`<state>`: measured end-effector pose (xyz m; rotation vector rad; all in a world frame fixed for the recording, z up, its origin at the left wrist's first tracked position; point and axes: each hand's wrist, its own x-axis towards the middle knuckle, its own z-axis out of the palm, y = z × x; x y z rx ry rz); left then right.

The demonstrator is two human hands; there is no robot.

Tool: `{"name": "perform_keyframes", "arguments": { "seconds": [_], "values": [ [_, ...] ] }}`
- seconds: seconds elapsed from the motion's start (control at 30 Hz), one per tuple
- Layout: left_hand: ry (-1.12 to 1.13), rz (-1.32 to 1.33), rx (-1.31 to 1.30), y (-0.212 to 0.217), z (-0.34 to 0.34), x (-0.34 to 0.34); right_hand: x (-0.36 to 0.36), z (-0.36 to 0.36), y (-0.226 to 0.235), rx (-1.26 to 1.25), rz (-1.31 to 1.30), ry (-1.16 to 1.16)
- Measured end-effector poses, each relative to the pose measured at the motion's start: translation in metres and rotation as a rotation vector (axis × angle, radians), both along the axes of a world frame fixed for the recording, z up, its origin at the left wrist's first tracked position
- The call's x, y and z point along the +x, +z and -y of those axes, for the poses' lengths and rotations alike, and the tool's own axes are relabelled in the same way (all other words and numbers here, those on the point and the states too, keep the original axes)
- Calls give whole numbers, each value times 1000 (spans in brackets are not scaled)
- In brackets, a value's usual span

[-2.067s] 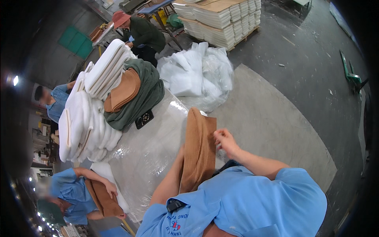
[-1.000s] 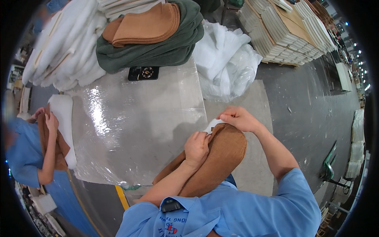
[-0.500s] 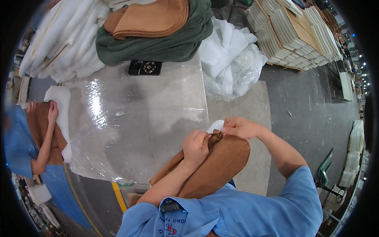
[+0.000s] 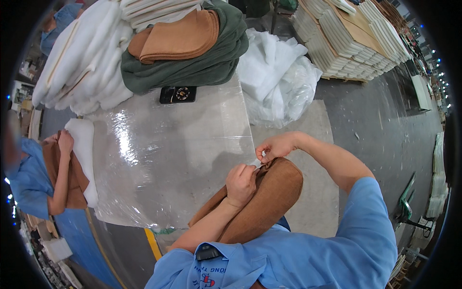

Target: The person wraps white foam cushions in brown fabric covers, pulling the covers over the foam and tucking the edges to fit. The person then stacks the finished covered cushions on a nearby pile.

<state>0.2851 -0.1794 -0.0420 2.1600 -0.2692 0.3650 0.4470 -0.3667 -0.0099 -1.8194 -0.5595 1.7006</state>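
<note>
A brown fabric cushion cover (image 4: 276, 200) leans against my front at the table's near right corner, plump as if filled. At its upper opening a bit of white padding (image 4: 257, 163) shows. My left hand (image 4: 239, 185) is closed on the edge of that opening, its forearm lying across the cover. Just above and to the right, my right hand (image 4: 279, 146) is bent down in a pinch close to the left fingertips. What sits between its fingertips is too small to make out.
The table (image 4: 168, 154) is wrapped in clear film. On it lie folded brown fabric (image 4: 180, 38), dark green fabric (image 4: 192, 72), white padding (image 4: 82, 58) and a black box (image 4: 178, 95). Plastic-wrapped white material (image 4: 279, 77) stands beyond; at left a co-worker (image 4: 31, 178) handles brown fabric.
My right hand has lifted off the right side of the opening and shifted left, toward my left fingertips. My left hand keeps its grip. The whole view has tilted slightly.
</note>
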Motion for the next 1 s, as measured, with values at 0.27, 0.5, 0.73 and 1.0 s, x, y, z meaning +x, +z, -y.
{"name": "perform_keyframes", "arguments": {
  "seconds": [0.27,0.5,0.73,1.0],
  "values": [
    [-59,-383,-73,-15,-2,4,-44,20,-35,143,342,-546],
    [-260,-1219,-493,-23,-31,30,-57,43,-37,172,46,-1253],
    [-391,-1488,-243,-39,-48,44,-173,4,-54,548,-345,-1872],
    [-418,-1338,-628,-48,-21,54,-161,-24,-42,407,-396,-2177]
  ]
}}
